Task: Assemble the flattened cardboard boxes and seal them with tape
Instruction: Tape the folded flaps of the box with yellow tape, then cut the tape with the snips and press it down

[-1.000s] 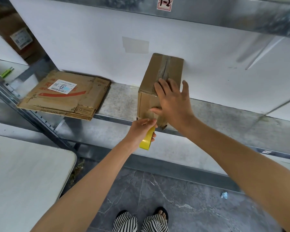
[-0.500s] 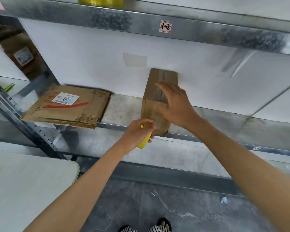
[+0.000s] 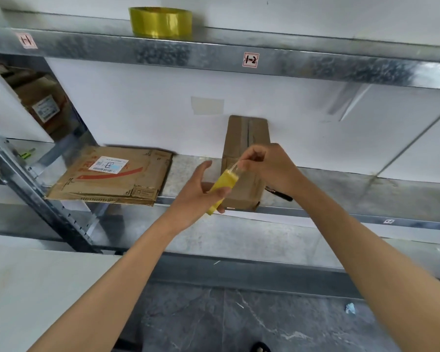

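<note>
Off box (image 3: 247,138) now, right hand (image 3: 271,166) pinches tape (image 3: 233,166) (left hand (image 3: 192,198) grips roll (image 3: 222,186)); pen (image 3: 280,195) behind.

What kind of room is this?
Probably a storeroom or packing area: metal shelving with a number label, flattened cardboard on it, and a yellow tape roll in the left hand.

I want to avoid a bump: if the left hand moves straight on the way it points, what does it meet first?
Probably the standing box on the shelf, just behind the tape roll that the left hand holds; the gap is unclear.
</note>
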